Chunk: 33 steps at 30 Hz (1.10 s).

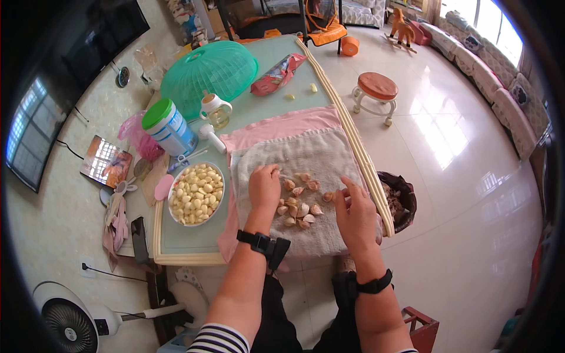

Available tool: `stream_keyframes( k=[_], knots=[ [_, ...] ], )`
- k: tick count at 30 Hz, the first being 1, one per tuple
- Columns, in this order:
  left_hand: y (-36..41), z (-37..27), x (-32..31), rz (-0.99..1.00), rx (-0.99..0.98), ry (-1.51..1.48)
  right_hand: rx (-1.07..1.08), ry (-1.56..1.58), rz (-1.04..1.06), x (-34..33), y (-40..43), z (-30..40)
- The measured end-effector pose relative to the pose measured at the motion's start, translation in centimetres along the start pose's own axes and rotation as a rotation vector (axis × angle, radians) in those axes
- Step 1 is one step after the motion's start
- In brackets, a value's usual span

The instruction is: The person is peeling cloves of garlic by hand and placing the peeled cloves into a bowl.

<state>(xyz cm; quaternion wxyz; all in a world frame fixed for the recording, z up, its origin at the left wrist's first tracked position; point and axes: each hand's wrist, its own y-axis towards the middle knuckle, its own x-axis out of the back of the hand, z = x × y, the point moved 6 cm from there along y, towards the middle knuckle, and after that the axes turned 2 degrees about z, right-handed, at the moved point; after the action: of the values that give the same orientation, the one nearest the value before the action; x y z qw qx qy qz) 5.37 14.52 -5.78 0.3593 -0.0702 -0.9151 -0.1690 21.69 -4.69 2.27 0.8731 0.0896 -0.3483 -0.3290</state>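
Several unpeeled garlic cloves (303, 209) lie loosely grouped on a grey towel (304, 152), which is spread over a pink cloth (282, 125) on the table. At the left of the cloves is my left hand (265, 187), its fingers curled with the tips close together; whether they pinch something is hidden. My right hand (356, 212) hovers at the right side of the towel, index finger raised. Beside its thumb is a single clove (328, 197); I cannot tell if they touch. A white bowl (224, 194) heaped with peeled garlic cloves (197, 193) stands left of the towel.
Behind the bowl are scissors (185, 159), a green-lidded tub (170, 128), a baby bottle (216, 110) and a green mesh food cover (209, 75). A red packet (278, 75) lies farther back. A lined bin (408, 205) with peelings stands by the table's right edge, a round stool (377, 86) beyond.
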Motion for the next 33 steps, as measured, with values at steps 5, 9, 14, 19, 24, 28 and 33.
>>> stream_keyframes(
  k=[5,9,14,19,24,28,33],
  knots=[
    [0.8,-0.3,-0.5,-0.008,-0.09,0.198,-0.02,0.034,-0.056,1.4,-0.1,0.0],
    [1.0,-0.8,-0.6,0.039,-0.108,0.162,-0.022,0.019,-0.079,2.1,-0.2,-0.8],
    [0.3,-4.6,-0.8,0.029,-0.246,-0.1,-0.031,0.025,-0.107,2.4,-0.2,-1.7],
    [0.2,-6.0,-3.4,0.057,-0.333,-0.159,-0.044,0.066,-0.09,1.9,-0.3,-1.7],
    [-0.2,-6.0,-6.1,0.093,-0.282,0.051,-0.048,0.081,-0.098,2.3,-0.2,-1.6],
    [-0.5,-6.6,-6.4,0.005,-0.277,0.172,-0.051,0.093,-0.105,2.5,-0.2,-1.7],
    [-0.1,-6.5,-6.4,0.01,-0.244,0.254,-0.036,0.113,-0.117,2.7,-0.2,-1.5]
  ],
)
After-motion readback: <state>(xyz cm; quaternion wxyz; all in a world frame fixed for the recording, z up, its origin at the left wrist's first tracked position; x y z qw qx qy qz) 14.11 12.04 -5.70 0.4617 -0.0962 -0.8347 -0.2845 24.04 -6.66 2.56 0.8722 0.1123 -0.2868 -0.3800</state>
